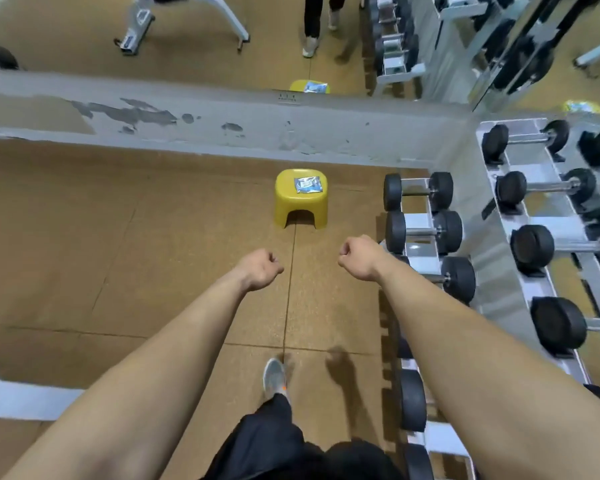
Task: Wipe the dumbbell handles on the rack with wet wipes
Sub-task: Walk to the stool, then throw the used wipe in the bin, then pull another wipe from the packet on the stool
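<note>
A silvery pack of wet wipes [307, 185] lies on top of a small yellow stool [301, 206] on the floor ahead of me. To the right stands a white dumbbell rack [417, 222] with black dumbbells [418, 191] whose metal handles lie crosswise. Both my arms stretch forward over the floor. My left hand [261, 268] is curled into a fist and holds nothing. My right hand [356, 255] is also a fist with nothing in it, just left of the rack and apart from it.
A low grey ledge [222, 119] runs under a wall mirror that reflects the stool, a bench and a person's legs [314, 22]. A mirror at right reflects the rack. A white bench frame [25, 398] lies at lower left. My foot [274, 377] stands on the brown floor.
</note>
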A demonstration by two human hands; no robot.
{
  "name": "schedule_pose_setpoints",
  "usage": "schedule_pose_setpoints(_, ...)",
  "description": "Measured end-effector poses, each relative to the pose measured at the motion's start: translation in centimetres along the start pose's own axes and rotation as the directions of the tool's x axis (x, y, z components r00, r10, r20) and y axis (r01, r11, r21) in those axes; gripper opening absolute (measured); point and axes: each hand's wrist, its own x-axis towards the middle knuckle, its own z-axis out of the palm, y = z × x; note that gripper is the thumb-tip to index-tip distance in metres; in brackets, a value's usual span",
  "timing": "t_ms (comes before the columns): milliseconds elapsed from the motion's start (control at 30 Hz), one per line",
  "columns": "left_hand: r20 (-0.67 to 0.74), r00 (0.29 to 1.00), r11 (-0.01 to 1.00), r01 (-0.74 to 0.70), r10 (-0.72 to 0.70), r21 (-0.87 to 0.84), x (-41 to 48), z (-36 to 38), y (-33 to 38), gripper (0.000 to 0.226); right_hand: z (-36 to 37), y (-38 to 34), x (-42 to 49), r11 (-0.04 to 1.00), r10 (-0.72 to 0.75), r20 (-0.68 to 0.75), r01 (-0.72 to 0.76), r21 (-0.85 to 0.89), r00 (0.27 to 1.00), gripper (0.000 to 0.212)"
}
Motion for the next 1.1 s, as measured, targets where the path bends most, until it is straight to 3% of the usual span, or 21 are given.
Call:
schedule_pose_setpoints(267,0.061,0.997,0.998,0.036,-0.039,0.045,18.0,-8.6,9.5,0.019,-10.2,-0.3,19.7,0.989,0.021,0.003,-0.022,0.145,1.0,0.016)
schedule_pose_setpoints(600,-0.003,0.968,0.968,0.249,-0.249,-0.019,46.7,-10.4,18.2,0.01,-17.4,9.6,52.2,0.988,0.033,0.142,-0.053,0.142,0.989,0.019)
schedule_pose_setpoints(700,-0.011,0.957,0.957,0.287,-0.288,-0.048,55.2,-9.1,19.0,0.007,-15.8,12.6,61.3,0.982,0.045,0.183,-0.078,0.173,0.982,0.022)
schedule_pose_setpoints(833,0.018,0.953,0.948,0.303,-0.303,-0.101,65.7,-6.1,17.9,0.004,-11.6,15.2,70.3,0.916,0.126,0.253,-0.21,0.342,0.959,0.028)
schedule_pose_setpoints(967,-0.036,0.939,0.939,0.344,-0.343,0.028,76.5,-2.3,13.8,0.028,-4.4,17.4,78.3,0.83,0.182,0.28,-0.3,0.47,0.943,0.03)
schedule_pose_setpoints(1100,-0.103,0.943,0.943,0.325,-0.317,0.074,86.0,1.7,8.6,0.045,3.2,18.2,84.5,0.834,0.133,0.226,-0.232,0.5,0.965,0.036)
